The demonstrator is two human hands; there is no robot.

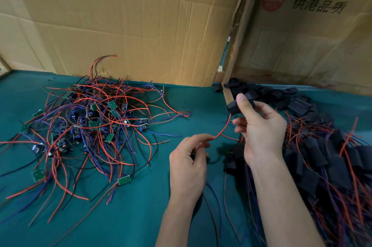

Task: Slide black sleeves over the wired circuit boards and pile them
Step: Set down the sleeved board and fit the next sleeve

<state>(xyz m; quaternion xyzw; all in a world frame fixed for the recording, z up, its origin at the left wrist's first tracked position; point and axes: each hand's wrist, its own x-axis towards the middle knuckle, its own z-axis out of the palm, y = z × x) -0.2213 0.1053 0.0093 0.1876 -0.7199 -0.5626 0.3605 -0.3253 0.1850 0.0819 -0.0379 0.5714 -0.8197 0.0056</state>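
Note:
My right hand (pixel 259 126) pinches a black sleeve (pixel 233 108) between thumb and fingers, held up over the green table. My left hand (pixel 189 158) grips a wired circuit board, mostly hidden in the fist. Its red wire (pixel 225 128) arcs up from my left fingers to the sleeve's lower opening; blue and black wires trail down below the left hand. A tangled heap of bare green boards with red, blue and black wires (pixel 86 126) lies at the left. A pile of sleeved boards (pixel 322 162) lies at the right.
Loose empty black sleeves (pixel 281 95) are heaped at the back right against a cardboard box (pixel 302 45). Another large cardboard sheet (pixel 130 21) stands behind the left heap. The green table cover (pixel 120 216) spans the whole front.

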